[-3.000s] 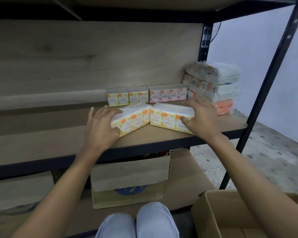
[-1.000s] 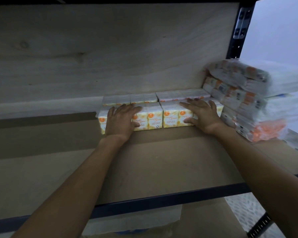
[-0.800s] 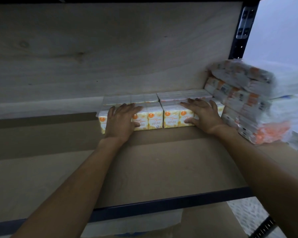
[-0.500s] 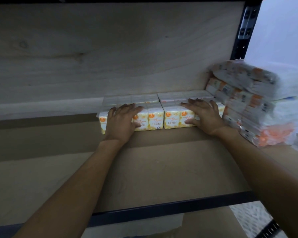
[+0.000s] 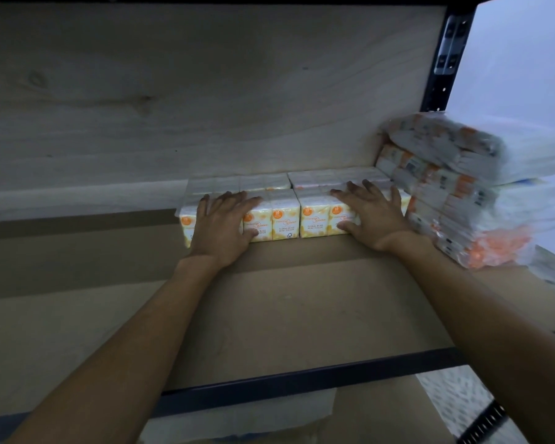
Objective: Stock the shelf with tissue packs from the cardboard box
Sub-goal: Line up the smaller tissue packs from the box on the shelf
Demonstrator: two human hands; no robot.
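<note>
Two hands, left hand and right hand, press flat (fingers spread wide) against yellow tissue packs.

Back panel: pale wood, dimly lit
Upright: black metal
Wall: white, bright
Floor: speckled

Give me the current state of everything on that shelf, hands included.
Left hand: flat, palm down on the left yellow tissue pack.
Right hand: flat on the right yellow tissue pack.
Back row of tissue packs: against the wooden back panel.
Plastic-wrapped tissue stack: piled at the wooden shelf board's right end.
</note>
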